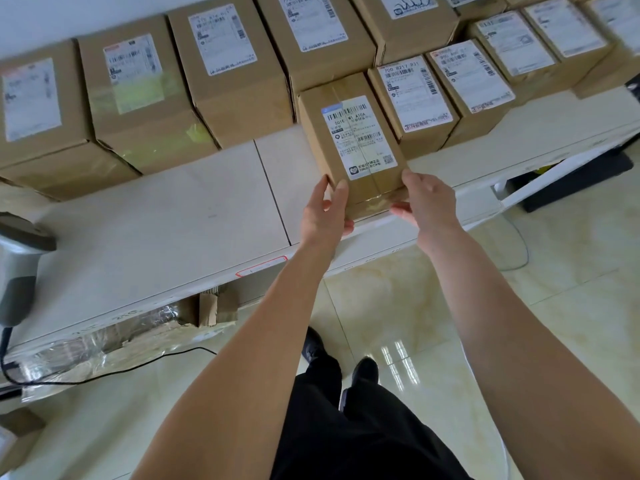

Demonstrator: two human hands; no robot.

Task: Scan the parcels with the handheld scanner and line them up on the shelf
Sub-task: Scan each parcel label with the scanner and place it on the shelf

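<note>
The parcel (pixel 353 147) I have is a small brown carton, label up, with clear tape running lengthwise over the label and down its near end; it sits on the white shelf (pixel 166 216), its far end up against the tall cartons behind and its right side just beside the next small parcel (pixel 412 95) in the front row. My left hand (pixel 325 209) grips its near left corner, thumb on the top edge and fingers curled round the side, and my right hand (pixel 424 199) holds the near right corner, fingers on the end face where the tape shines. I judge it light, since two fingertip holds at the corners seem enough, and stiff enough in its walls to be pushed without buckling (the taped strip looks slick, so I would keep my pads on bare cardboard at the edges). The corners and side walls are the places to hold; pressing the middle of the top could dent the flaps. To the left runs a row of bigger boxes (pixel 135 98) along the wall, labels facing up. The handheld scanner (pixel 20 268) lies at the far left of the shelf, well apart from my hands, its black cable (pixel 104 372) trailing over the floor.
</note>
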